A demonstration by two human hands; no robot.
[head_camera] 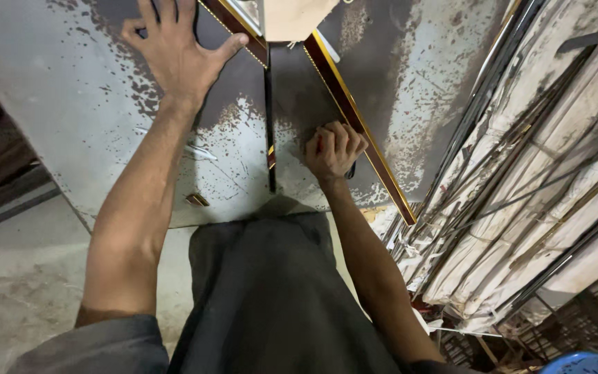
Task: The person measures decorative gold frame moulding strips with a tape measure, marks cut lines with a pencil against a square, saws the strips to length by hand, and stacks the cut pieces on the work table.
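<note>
My left hand (174, 52) lies flat with fingers spread on the worn, paint-spotted tabletop (70, 104), its thumb touching the left arm of a brown picture frame with gold edging (354, 118). My right hand (333, 149) is curled into a fist beside the frame's right arm, gripping a small dark tool whose end shows under the fingers; what kind of tool I cannot tell. A thin dark strip (269, 131) runs down the table between my hands. A pale board (292, 17) sits inside the frame at the top.
Bundles of long wrapped mouldings and dark metal strips (520, 173) are stacked at the right, close to the table edge. Concrete floor (15, 277) lies at lower left. A blue round rim (586, 361) shows at the bottom right.
</note>
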